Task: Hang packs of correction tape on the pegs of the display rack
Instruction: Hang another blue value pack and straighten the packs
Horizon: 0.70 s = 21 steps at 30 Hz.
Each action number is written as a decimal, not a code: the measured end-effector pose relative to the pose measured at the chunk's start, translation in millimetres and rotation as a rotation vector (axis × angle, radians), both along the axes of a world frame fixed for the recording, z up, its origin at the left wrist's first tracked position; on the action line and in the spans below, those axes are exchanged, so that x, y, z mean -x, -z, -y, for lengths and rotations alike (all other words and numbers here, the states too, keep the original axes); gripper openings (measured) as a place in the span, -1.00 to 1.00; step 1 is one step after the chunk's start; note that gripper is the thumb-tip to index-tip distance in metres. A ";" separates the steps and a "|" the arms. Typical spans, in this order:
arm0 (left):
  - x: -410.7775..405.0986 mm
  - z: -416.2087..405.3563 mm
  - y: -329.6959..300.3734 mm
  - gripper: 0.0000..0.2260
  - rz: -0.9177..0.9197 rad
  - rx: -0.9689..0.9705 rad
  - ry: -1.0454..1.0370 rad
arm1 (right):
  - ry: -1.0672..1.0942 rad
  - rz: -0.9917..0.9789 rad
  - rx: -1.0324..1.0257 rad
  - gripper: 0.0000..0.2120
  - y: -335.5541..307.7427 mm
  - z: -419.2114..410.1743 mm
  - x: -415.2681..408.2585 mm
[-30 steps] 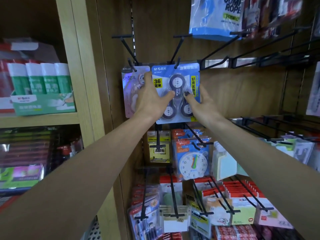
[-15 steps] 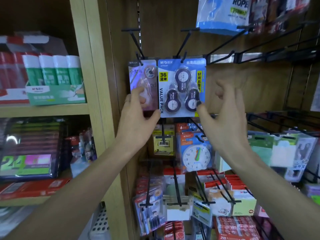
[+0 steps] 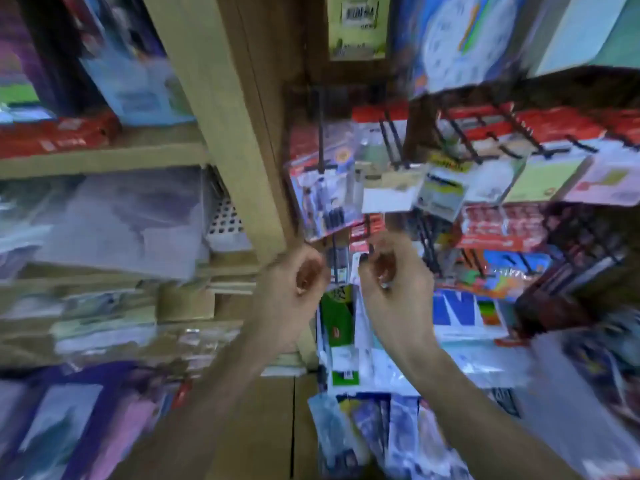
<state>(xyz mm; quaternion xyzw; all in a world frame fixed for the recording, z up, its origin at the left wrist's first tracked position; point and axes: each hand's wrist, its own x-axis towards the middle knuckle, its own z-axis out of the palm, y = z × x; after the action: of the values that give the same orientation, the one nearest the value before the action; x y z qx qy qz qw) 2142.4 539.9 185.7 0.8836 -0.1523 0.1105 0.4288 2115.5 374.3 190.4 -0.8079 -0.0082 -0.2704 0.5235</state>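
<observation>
head view, and it is badly smeared by motion. a moment ago the frame was filled by the upper pegs, with a blue pack of correction tape already hanging there and both hands coming off it; now the camera looks much lower, and that pack is out of frame. the toy clock pack (image 3: pixel 460 39), which was then well below the tape, sits at the top edge, right of middle.

the left hand (image 3: pixel 291 292) and right hand (image 3: pixel 394 285) are at mid-frame, close together but not touching, in front of the lower rows of the rack (image 3: pixel 485 133). the left hand's grip is loosely curled and appears to have hold of nothing. the right hand's fingers are curled too; something small and pale shows near its fingertips, but the blur makes it impossible to say whether it is a held thing or something behind the hand.

to the left of the wooden post (image 3: pixel 221 116) are shelves (image 3: pixel 104 161) of blurred packets. more packs lie at the bottom of the frame, right of middle; whether any is correction tape i cannot tell.

as a judgement: one pack has been hung, and the drop of the gaze suggests a search for the next one.
</observation>
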 end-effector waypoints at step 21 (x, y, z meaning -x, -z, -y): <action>95.5 -43.5 434.1 -0.65 -1.376 -0.220 -0.179 | 0.273 -1.634 -0.361 -0.60 461.2 -25.0 138.4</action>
<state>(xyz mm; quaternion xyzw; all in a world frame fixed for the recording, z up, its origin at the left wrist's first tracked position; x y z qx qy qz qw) 2046.9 583.4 -248.3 0.8003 0.2167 -0.4547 0.3253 1977.0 399.3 -270.9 -0.6475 0.5134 0.3405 0.4486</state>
